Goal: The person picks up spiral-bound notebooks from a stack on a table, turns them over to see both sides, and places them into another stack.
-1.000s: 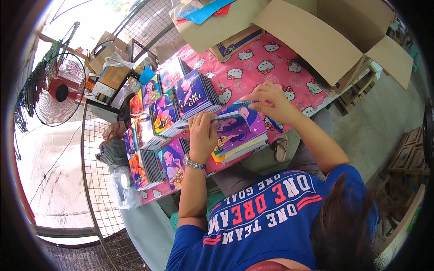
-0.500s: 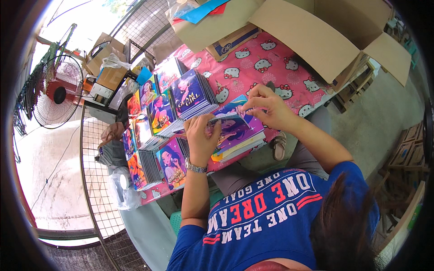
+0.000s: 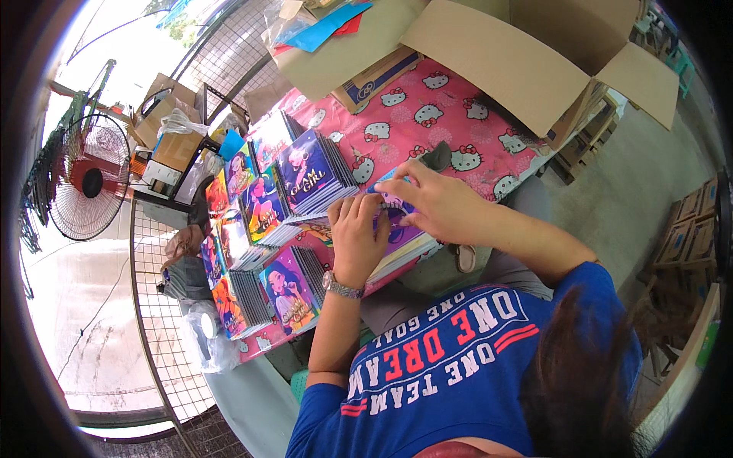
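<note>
A thin purple notebook (image 3: 398, 235) with an illustrated cover lies atop a small pile at the pink table's near edge, mostly hidden by my hands. My left hand (image 3: 357, 238), a metal watch at its wrist, grips the notebook's left side with curled fingers. Bent over its upper edge, my right hand (image 3: 437, 198) pinches it close to the left fingers; the exact spot is covered. Pale page edges show below the cover. Just left of my hands are stacks of similar colourful notebooks, including a tall purple stack (image 3: 309, 172) and a nearer one (image 3: 289, 291).
A large open cardboard box (image 3: 496, 61) takes up the table's far right. Beside it lies a flat carton (image 3: 376, 78), with blue and red sheets behind. A dark object (image 3: 437, 157) rests beyond my right hand. A standing fan (image 3: 90, 177) is at the left, by wire mesh.
My right hand has come left and down, closer to my left hand, and covers more of the notebook. The left hand stays at its side. The whole view has shifted slightly.
</note>
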The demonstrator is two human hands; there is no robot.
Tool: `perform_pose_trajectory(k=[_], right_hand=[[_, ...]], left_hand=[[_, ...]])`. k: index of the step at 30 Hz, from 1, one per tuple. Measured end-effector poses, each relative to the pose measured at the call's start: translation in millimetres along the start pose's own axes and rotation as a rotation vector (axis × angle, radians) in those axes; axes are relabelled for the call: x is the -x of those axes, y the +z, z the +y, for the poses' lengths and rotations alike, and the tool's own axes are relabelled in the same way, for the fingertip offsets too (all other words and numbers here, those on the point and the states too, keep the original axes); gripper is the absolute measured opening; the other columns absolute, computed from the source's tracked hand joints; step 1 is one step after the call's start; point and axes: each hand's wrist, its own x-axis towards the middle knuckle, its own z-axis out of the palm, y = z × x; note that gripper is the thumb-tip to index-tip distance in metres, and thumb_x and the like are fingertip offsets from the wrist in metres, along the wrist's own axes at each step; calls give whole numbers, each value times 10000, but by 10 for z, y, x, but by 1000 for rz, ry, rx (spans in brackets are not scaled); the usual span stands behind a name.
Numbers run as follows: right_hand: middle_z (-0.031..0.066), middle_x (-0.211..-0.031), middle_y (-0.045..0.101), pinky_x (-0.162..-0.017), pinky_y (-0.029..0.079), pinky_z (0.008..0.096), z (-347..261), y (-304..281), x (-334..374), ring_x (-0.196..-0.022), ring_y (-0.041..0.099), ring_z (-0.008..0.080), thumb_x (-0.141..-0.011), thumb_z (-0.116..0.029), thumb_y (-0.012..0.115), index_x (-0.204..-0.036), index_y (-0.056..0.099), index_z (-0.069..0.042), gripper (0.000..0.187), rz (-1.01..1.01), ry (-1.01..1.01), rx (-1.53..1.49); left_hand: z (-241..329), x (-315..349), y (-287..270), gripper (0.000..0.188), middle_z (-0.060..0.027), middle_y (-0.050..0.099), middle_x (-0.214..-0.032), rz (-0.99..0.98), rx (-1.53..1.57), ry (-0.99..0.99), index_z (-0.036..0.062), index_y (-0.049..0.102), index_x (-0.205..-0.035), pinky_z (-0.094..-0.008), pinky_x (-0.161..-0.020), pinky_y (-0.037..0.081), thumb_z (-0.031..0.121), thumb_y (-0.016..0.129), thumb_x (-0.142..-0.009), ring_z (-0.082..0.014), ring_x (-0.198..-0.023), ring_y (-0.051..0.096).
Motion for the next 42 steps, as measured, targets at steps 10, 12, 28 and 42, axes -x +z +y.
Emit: perform_pose_trajectory(k=[10, 12, 28, 42], right_hand=[[238, -1140, 621, -940, 479, 491, 2164, 1041, -239, -1164, 565, 379, -885, -435, 634, -1206, 593, -60, 496, 110, 541, 474], [222, -1189, 609, -960, 460, 511, 2262, 1206, -80, -1148, 562, 385, -847, -489, 643, -1175, 616, -39, 558, 58, 496, 542], [59, -1175, 587, -946, 430, 306, 748, 7, -637, -1085, 561, 159, -870, -345, 670, -1313, 563, -105, 515, -795, 18, -1073], [85, -1161, 559, -943, 435, 312, 614, 44, -832, -1109, 537, 163, -791, -351, 747, -1197, 584, -51, 530, -903, 164, -491]], left_hand=[[-48, 76, -61, 163, -76, 667, -998, -35, 185, 56, 84, 612, -1008, -473, -1029, 320, 187, 648, -887, -286, -994, 604], [-85, 169, -88, 168, -74, 669, -1047, -27, 126, 40, 91, 620, -1001, -503, -1064, 287, 206, 661, -886, -296, -1083, 580], [-124, 243, 27, 363, -31, 562, -973, 80, 59, -150, 113, 613, -929, -614, -1062, 185, 315, 825, -714, -286, -1104, 498], [-147, 246, -13, 505, -63, 589, -1018, 54, 106, -246, 87, 546, -1010, -630, -1106, 121, 312, 857, -682, -305, -1111, 513]])
